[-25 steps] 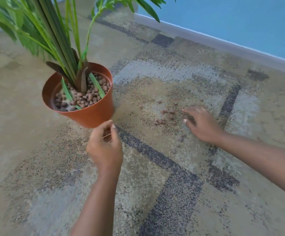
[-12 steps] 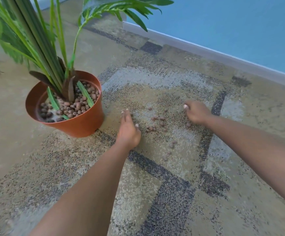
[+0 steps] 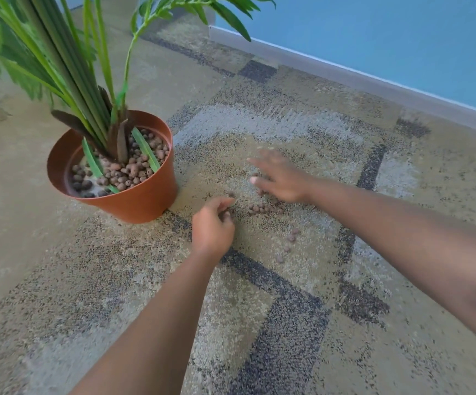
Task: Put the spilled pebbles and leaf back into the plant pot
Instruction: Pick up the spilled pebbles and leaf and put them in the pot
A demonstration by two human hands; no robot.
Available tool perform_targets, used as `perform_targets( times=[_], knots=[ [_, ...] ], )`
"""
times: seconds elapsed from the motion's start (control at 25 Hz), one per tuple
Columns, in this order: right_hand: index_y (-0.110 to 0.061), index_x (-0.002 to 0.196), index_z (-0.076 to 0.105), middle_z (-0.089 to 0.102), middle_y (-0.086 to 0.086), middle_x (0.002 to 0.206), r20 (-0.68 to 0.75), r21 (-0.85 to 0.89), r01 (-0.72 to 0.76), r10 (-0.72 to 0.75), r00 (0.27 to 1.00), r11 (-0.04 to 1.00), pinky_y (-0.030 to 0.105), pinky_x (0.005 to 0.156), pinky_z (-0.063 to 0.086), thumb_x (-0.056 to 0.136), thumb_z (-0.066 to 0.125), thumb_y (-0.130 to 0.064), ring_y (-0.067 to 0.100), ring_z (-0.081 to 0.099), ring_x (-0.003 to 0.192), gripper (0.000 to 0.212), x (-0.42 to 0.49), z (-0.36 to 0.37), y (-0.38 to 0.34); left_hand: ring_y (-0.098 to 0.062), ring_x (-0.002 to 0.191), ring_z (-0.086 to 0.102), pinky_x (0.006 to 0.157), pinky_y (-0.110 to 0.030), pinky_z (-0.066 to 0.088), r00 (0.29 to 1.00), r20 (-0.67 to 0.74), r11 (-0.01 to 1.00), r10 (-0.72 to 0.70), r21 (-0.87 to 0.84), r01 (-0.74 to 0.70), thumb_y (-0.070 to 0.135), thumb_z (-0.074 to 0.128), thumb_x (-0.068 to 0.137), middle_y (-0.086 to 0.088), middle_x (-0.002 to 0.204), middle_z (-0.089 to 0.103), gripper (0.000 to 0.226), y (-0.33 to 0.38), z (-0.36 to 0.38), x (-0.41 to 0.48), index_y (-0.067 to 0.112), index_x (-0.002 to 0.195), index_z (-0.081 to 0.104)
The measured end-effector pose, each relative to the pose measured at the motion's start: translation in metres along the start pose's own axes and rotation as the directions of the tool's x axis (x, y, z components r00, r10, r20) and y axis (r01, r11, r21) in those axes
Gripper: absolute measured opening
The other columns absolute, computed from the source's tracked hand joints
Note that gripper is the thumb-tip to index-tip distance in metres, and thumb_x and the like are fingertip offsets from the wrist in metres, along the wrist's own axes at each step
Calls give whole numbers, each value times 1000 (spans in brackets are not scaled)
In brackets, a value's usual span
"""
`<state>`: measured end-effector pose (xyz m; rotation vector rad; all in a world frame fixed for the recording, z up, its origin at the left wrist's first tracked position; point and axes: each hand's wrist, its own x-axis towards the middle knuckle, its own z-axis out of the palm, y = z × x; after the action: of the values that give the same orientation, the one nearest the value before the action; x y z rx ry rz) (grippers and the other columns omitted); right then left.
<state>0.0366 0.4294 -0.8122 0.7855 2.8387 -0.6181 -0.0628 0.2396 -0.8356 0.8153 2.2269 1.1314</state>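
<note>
I see the spilled pebbles on the carpet, to the right of the plant pot, in a small brown cluster between my two hands. A few more pebbles lie in a loose line nearer to me, apart from that cluster. The pot is terracotta-coloured plastic and stands upright on the carpet at the left; inside it are many pebbles of the same kind, the plant and two narrow green leaf pieces. I cannot make out any spilled leaf on the carpet; if one is there, the hands or the pattern hide it.

My left hand is low over the carpet, just right of the pot's base, with its fingers curled together at the tips. Something small and dark seems to be between them, but I cannot tell if it is a pebble. My right hand is farther away, blurred, with fingers spread and released, palm down over some pebbles that it partly covers.

The carpet is beige with grey and dark speckled blocks. On the far right there is a pale skirting board and a blue wall. The top of the plant is cut off by the frame.
</note>
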Motion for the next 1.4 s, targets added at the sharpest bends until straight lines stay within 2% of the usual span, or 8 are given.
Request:
perform_targets(
  times=[0.12, 0.32, 0.52, 0.68, 0.88, 1.04, 1.24, 1.4],
  knots=[
    [-27, 150, 31, 19, 7, 161, 83, -174, 51, -37, 996, 983, 60, 118, 14, 101, 34, -49, 32, 13, 148, 53, 12, 20, -13, -9, 105, 64, 91, -26, 54, 1000, -22, 1000, -4, 3, 4, -3, 55, 90, 7, 121, 64, 45, 2, 0, -10, 20, 129, 57],
    [-14, 105, 70, 66, 2, 110, -215, -13, 221, -219, 952, 975, 46, 97, 51, 96, 45, -31, 17, 56, 106, 32, -62, 51, 0, -28, 105, 65, 83, -46, 59, 994, 112, 994, -10, 110, -3, -9, 50, 83, -2, 145, 44, 76, 3, -13, 1, 32, 145, 32],
    [-28, 149, 30, 17, -9, 161, -218, 164, -132, 166, 962, 978, 53, 113, 14, 97, 35, -53, 22, 13, 149, 58, -79, 33, 49, -31, 129, 48, 100, -49, 48, 959, 283, 967, 30, 236, -100, -8, 48, 82, -8, 151, 36, 79, 8, -3, 10, 31, 148, 26],
    [-24, 156, 12, 2, -1, 164, 8, -12, -93, 94, 996, 996, 53, 117, 7, 97, 25, -64, 27, 1, 151, 73, -37, 19, 35, -31, 145, 23, 118, -53, 21, 930, 365, 929, 34, 332, -165, -4, 48, 86, -8, 158, 25, 77, 21, 12, 15, 26, 151, 19],
    [-17, 140, 50, 39, 0, 153, -62, -25, 142, -144, 988, 990, 48, 116, 32, 100, 40, -43, 17, 32, 143, 49, -81, 54, 4, -5, 100, 60, 77, -6, 47, 905, 388, 908, 176, 292, -301, -9, 52, 84, 2, 125, 61, 58, 27, 7, 8, 21, 134, 50],
    [-15, 119, 67, 60, 3, 135, -276, 24, 378, -357, 892, 926, 44, 105, 47, 96, 54, -29, 18, 52, 129, 30, -129, 65, 12, 5, 79, 62, 57, -3, 49, 928, 277, 937, 250, 171, -304, -6, 59, 85, 17, 91, 66, 40, 17, 4, -15, 27, 107, 66],
    [-22, 156, 9, -1, -5, 163, -141, -2, -226, 223, 965, 974, 56, 119, 11, 98, 24, -63, 20, -2, 150, 74, -126, 32, 63, -11, 68, 66, 62, -29, 61, 932, 287, 950, 220, 153, -272, -4, 58, 87, 25, 78, 58, 47, 20, 11, -42, 42, 80, 56],
    [-22, 156, 1, -4, -6, 162, -34, -64, -90, 88, 995, 994, 55, 120, 15, 94, 10, -71, 19, -6, 149, 80, -138, 54, 41, 0, 64, 58, 54, -16, 51, 955, 185, 945, 230, 191, -264, -5, 57, 86, 9, 94, 66, 39, 23, 14, -39, 34, 81, 60]
  ],
)
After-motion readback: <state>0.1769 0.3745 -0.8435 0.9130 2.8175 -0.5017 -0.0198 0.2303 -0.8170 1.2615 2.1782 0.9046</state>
